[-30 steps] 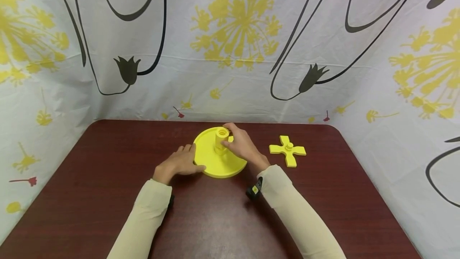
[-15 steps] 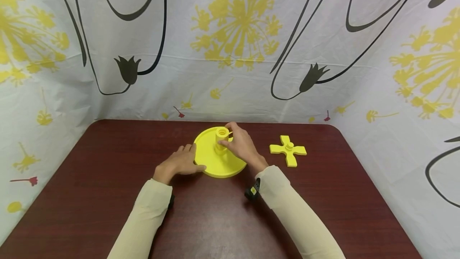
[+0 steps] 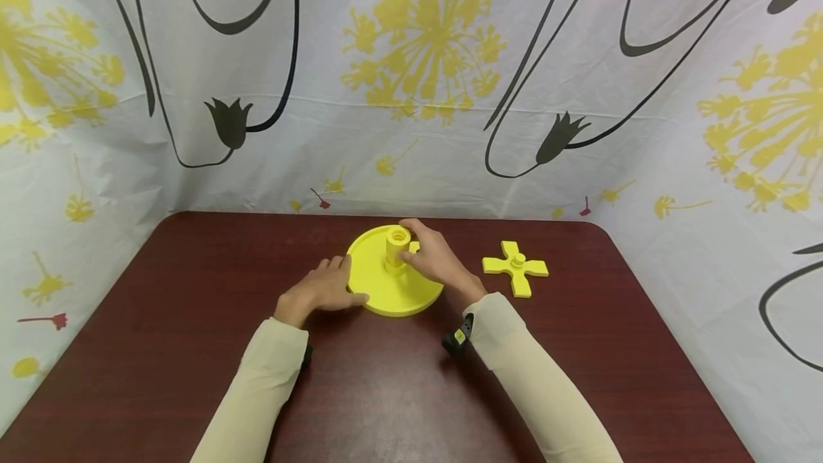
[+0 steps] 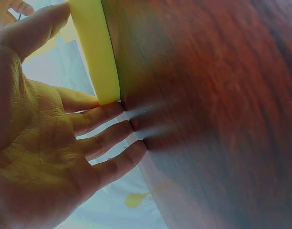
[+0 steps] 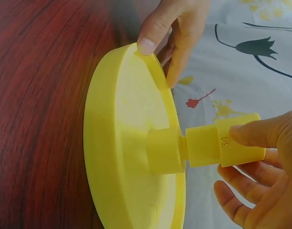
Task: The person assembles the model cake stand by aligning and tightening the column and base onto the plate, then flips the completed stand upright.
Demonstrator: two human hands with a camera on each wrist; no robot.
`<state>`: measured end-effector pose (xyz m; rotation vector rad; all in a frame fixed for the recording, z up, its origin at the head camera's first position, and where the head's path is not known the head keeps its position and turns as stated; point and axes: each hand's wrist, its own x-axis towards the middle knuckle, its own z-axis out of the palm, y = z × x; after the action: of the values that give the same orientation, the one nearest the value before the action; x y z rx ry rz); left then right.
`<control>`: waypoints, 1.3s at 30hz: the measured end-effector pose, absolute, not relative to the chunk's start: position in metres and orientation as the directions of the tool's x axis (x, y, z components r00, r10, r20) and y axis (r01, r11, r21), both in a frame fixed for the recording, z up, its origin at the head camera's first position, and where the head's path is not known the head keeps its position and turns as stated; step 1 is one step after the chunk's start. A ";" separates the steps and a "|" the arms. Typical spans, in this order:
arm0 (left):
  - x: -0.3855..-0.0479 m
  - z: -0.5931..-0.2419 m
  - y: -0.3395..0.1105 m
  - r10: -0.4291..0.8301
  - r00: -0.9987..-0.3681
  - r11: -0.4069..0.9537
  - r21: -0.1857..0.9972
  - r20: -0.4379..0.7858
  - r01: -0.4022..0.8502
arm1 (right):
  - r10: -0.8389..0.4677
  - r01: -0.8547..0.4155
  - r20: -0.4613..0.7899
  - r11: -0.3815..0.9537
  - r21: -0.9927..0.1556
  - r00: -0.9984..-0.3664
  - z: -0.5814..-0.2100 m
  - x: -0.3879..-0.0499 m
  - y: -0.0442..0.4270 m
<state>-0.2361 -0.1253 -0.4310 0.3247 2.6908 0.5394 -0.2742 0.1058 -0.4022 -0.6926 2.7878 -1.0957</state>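
Observation:
A yellow round plate (image 3: 369,277) with a raised rim lies on the table; from its middle rises a short collar (image 5: 165,151). Above the collar stands a yellow cylinder (image 5: 203,145) marked "34", with an open ring-like top in the head view. A narrower neck shows between cylinder and collar. My right hand (image 3: 436,257) pinches the cylinder, thumb on the near side and fingers partly hidden behind. My left hand (image 3: 321,288) rests against the plate's left rim, its fingers (image 4: 110,164) fairly straight with tips at the table and the thumb on the rim.
A yellow cross-shaped piece (image 3: 514,269) with a small round peg lies to the right of the plate. The dark red-brown table (image 3: 218,284) ends at a patterned white cloth (image 3: 276,184) behind and at both sides.
My right hand has swung slightly left and then back right, its thumb shifting around the cylinder. The left hand, plate and cross-shaped piece stay in place.

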 end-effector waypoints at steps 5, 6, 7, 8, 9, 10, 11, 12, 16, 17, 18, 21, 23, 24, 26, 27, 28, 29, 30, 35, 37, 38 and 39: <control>-0.236 -0.431 -0.125 0.296 -0.903 0.898 0.413 -0.311 0.152 | -0.421 -0.403 0.140 0.642 -0.652 -0.896 -0.405 -0.275 0.105; -0.237 -0.432 -0.125 0.296 -0.903 0.898 0.413 -0.311 0.152 | -0.417 -0.404 0.146 0.642 -0.652 -0.897 -0.406 -0.274 0.105; -0.237 -0.432 -0.125 0.296 -0.903 0.898 0.413 -0.311 0.152 | -0.412 -0.404 0.151 0.642 -0.651 -0.899 -0.406 -0.274 0.105; -0.237 -0.432 -0.125 0.296 -0.903 0.898 0.413 -0.312 0.152 | -0.406 -0.403 0.157 0.642 -0.652 -0.900 -0.407 -0.274 0.104; -0.237 -0.432 -0.125 0.297 -0.902 0.898 0.412 -0.313 0.153 | -0.397 -0.398 0.159 0.646 -0.652 -0.904 -0.407 -0.274 0.104; -0.237 -0.432 -0.125 0.297 -0.902 0.898 0.411 -0.313 0.153 | -0.388 -0.393 0.162 0.648 -0.652 -0.908 -0.407 -0.274 0.103; -0.237 -0.432 -0.125 0.298 -0.902 0.899 0.411 -0.313 0.154 | -0.378 -0.387 0.162 0.653 -0.651 -0.911 -0.408 -0.273 0.103; -0.237 -0.432 -0.125 0.298 -0.902 0.899 0.411 -0.314 0.154 | -0.367 -0.380 0.163 0.658 -0.650 -0.916 -0.408 -0.273 0.102; -0.237 -0.431 -0.125 0.297 -0.902 0.900 0.408 -0.315 0.154 | -0.325 -0.352 0.164 0.690 -0.632 -0.931 -0.409 -0.273 0.100; -0.237 -0.431 -0.125 0.297 -0.901 0.901 0.407 -0.315 0.154 | -0.316 -0.344 0.162 0.699 -0.627 -0.935 -0.409 -0.273 0.099; -0.236 -0.431 -0.125 0.296 -0.901 0.901 0.404 -0.316 0.154 | -0.308 -0.337 0.159 0.707 -0.622 -0.938 -0.409 -0.273 0.099; -0.236 -0.431 -0.125 0.297 -0.901 0.903 0.399 -0.317 0.158 | -0.296 -0.321 0.145 0.722 -0.613 -0.944 -0.408 -0.273 0.099; -0.236 -0.431 -0.125 0.297 -0.900 0.904 0.397 -0.319 0.158 | -0.300 -0.316 0.133 0.722 -0.616 -0.945 -0.408 -0.274 0.099; -0.236 -0.431 -0.125 0.297 -0.900 0.905 0.395 -0.320 0.158 | -0.307 -0.317 0.128 0.718 -0.619 -0.943 -0.408 -0.274 0.100; -0.236 -0.431 -0.125 0.296 -0.900 0.905 0.395 -0.321 0.157 | -0.328 -0.323 0.114 0.704 -0.632 -0.938 -0.408 -0.275 0.102; -0.236 -0.431 -0.125 0.295 -0.899 0.906 0.394 -0.323 0.156 | -0.342 -0.329 0.108 0.696 -0.638 -0.933 -0.407 -0.276 0.103; -0.236 -0.432 -0.125 0.294 -0.899 0.906 0.395 -0.324 0.154 | -0.359 -0.337 0.102 0.687 -0.644 -0.928 -0.407 -0.276 0.104; -0.236 -0.432 -0.125 0.294 -0.899 0.906 0.396 -0.324 0.153 | -0.378 -0.347 0.098 0.677 -0.650 -0.921 -0.406 -0.276 0.105; -0.236 -0.431 -0.125 0.293 -0.899 0.905 0.397 -0.325 0.152 | -0.396 -0.357 0.096 0.667 -0.654 -0.913 -0.406 -0.277 0.106; -0.237 -0.431 -0.126 0.292 -0.899 0.904 0.400 -0.326 0.149 | -0.450 -0.403 0.110 0.632 -0.662 -0.886 -0.405 -0.277 0.108; -0.237 -0.431 -0.126 0.291 -0.899 0.904 0.401 -0.327 0.147 | -0.449 -0.410 0.122 0.629 -0.661 -0.885 -0.405 -0.277 0.108; -0.237 -0.431 -0.125 0.290 -0.899 0.904 0.402 -0.328 0.145 | -0.447 -0.412 0.127 0.628 -0.661 -0.886 -0.406 -0.276 0.108; -0.237 -0.431 -0.125 0.289 -0.899 0.904 0.403 -0.328 0.144 | -0.444 -0.412 0.132 0.627 -0.661 -0.886 -0.406 -0.276 0.107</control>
<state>-0.2371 -0.1254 -0.4315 0.3176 2.6816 0.5271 -0.2763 0.1072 -0.4058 -0.7357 2.7939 -1.1175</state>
